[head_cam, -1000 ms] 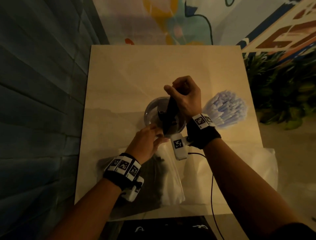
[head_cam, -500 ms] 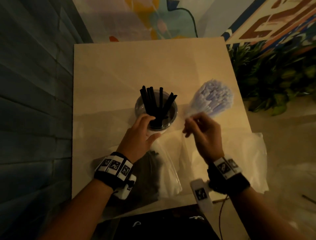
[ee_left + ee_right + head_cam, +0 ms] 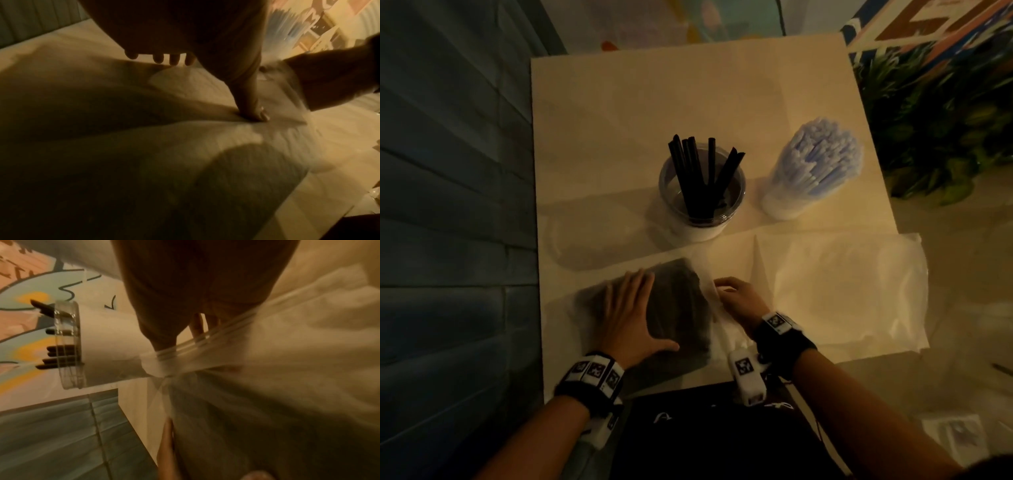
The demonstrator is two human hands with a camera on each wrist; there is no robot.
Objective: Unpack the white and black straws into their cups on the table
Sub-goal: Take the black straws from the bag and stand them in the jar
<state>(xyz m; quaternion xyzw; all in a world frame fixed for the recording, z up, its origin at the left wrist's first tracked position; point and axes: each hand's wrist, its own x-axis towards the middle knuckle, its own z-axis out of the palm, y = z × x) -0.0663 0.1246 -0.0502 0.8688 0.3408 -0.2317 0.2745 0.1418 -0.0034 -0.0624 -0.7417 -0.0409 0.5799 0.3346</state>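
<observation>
A clear cup (image 3: 736, 192) mid-table holds several black straws (image 3: 700, 174); the same cup (image 3: 68, 345) shows in the right wrist view. To its right stands a cup of white straws (image 3: 816, 164). Near the front edge lies a clear plastic bag (image 3: 681, 308) with more black straws inside. My left hand (image 3: 633, 308) lies flat on that bag with straight fingers, and its thumb (image 3: 252, 112) presses into the plastic. My right hand (image 3: 732, 298) pinches the bag's open edge (image 3: 170, 355) on its right side.
An empty clear bag (image 3: 842, 294) lies flat on the table (image 3: 654, 102) at the front right and overhangs the edge. A dark slatted wall (image 3: 448, 205) runs along the left. Green plants (image 3: 941, 120) stand just past the right edge.
My right hand let go of black straws in the clear cup and came back to the bag's opening. My left hand left the cup and now lies flat on the bag.
</observation>
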